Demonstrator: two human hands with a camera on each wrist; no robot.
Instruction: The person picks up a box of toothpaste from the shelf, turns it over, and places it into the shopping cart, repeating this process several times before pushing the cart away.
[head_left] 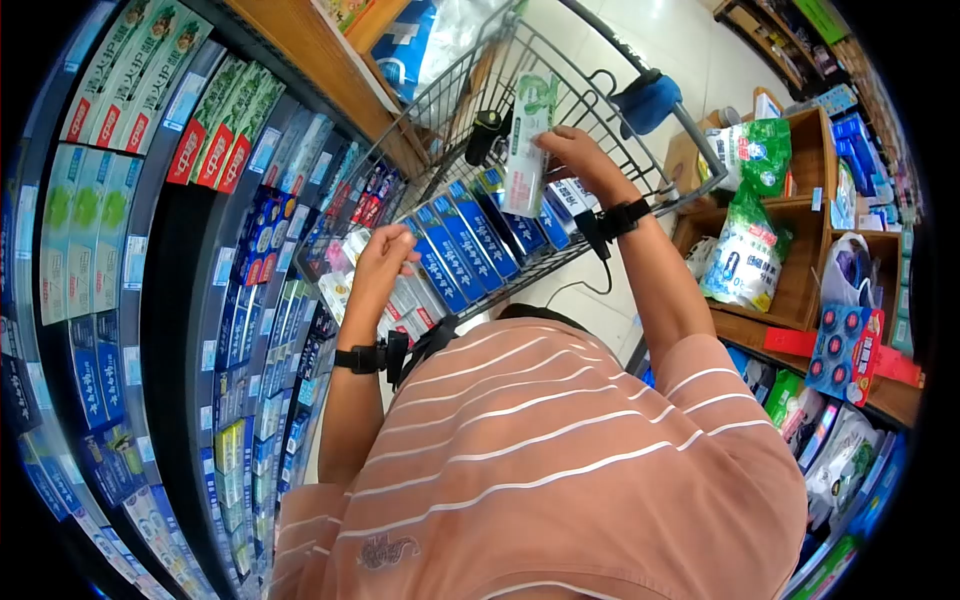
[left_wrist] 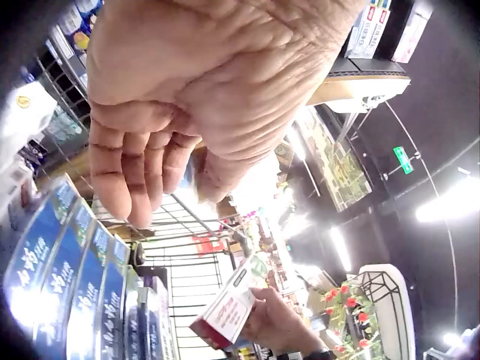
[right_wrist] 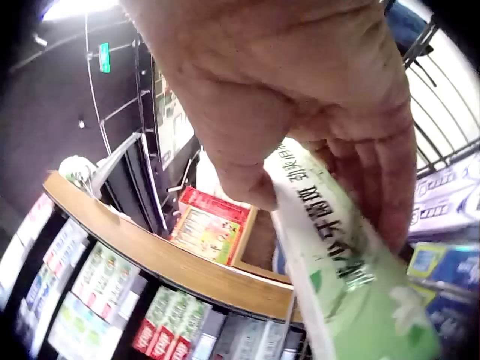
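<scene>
Over a wire shopping cart (head_left: 660, 165), my right hand (head_left: 580, 160) holds a white and green toothpaste box (head_left: 527, 140) by its long side. The right wrist view shows the thumb on one side of this toothpaste box (right_wrist: 322, 240) and the fingers on the other. My left hand (head_left: 381, 262) is raised above the cart's near left corner with nothing in it, its fingers loosely bent in the left wrist view. Below both hands, a row of blue toothpaste boxes (head_left: 455, 245) stands in the cart, with pale boxes (head_left: 405, 300) nearest the left hand.
Shelves of toothpaste boxes (head_left: 95, 230) rise along the left. On the right are wooden bins (head_left: 800, 225) with detergent bags (head_left: 745, 250). A dark object (head_left: 485, 135) hangs inside the cart, and a blue item (head_left: 648, 103) sits on its handle.
</scene>
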